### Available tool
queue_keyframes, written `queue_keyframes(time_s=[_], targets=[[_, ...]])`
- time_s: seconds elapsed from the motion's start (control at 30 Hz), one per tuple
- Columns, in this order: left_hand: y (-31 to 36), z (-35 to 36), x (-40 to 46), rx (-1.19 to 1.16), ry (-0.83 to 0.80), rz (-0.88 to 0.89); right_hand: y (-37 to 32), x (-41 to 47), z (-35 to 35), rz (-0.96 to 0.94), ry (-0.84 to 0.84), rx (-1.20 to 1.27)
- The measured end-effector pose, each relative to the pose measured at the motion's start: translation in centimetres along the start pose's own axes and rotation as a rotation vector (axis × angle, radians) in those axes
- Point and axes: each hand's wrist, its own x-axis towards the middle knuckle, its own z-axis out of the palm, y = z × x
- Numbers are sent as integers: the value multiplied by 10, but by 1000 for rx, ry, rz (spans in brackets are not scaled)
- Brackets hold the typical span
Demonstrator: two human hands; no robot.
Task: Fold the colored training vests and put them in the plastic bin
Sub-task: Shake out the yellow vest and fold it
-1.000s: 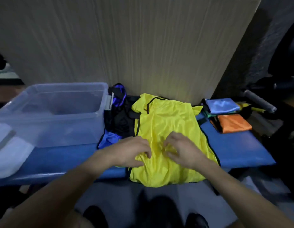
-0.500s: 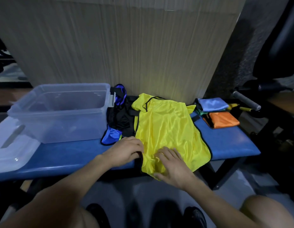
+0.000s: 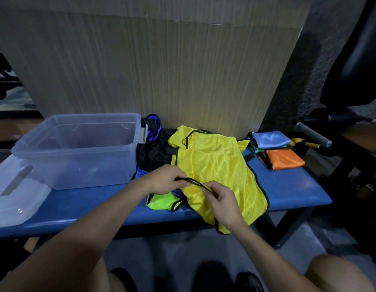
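Note:
A yellow training vest (image 3: 214,167) with black trim lies spread on the blue bench (image 3: 288,190), its lower end hanging over the front edge. My left hand (image 3: 164,180) and my right hand (image 3: 223,199) both pinch the vest's black-trimmed left edge, lifted a little off the bench. Beneath that edge a bright green vest (image 3: 162,203) shows. The clear plastic bin (image 3: 77,152) stands on the bench to the left, with nothing visible inside. Black and blue vests (image 3: 153,152) lie heaped between bin and yellow vest.
The bin's lid (image 3: 16,197) lies at the bench's left end. Folded light-blue (image 3: 269,139) and orange (image 3: 285,159) vests sit at the right end. A cardboard sheet (image 3: 162,70) stands behind the bench. Dark gym equipment (image 3: 340,127) is to the right.
Both hands left the flat cloth and took hold of the yellow vest's black-trimmed left edge, lifting it. The green vest underneath has come into sight.

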Motion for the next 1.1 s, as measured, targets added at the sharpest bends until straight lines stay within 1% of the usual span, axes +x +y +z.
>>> queue_keyframes(time_s=[0.1, 0.2, 0.27, 0.37, 0.43, 0.5, 0.6, 0.7, 0.73, 0.93, 1.0, 1.1], targets=[[-4, 0, -7, 5, 43, 42, -3, 9, -14, 17, -134, 117], [4, -2, -9, 6, 173, 136, -16, 17, -25, 22, -224, 168], [19, -8, -7, -69, 216, 190, -25, 24, -33, 28, -288, 183], [32, -22, -2, -185, 206, 192, -37, 31, -47, 43, -325, 260], [32, -35, -1, -275, 172, 168, -47, 34, -58, 34, -309, 348], [32, -45, -1, -350, 154, 175, -55, 38, -66, 10, -276, 379], [35, -55, -1, -359, 165, 191, -65, 45, -73, -109, -198, 279], [39, -63, 0, -346, 215, 218, -74, 47, -73, -284, -140, 103], [40, -64, 1, -338, 238, 230, -76, 47, -73, -311, -115, 64], [47, -70, 4, -268, 346, 256, -75, 46, -68, -302, -25, -9], [49, -71, 3, -269, 373, 261, -75, 44, -67, -272, -15, 15], [51, -72, 1, -245, 411, 272, -76, 42, -64, -287, 2, 18]])
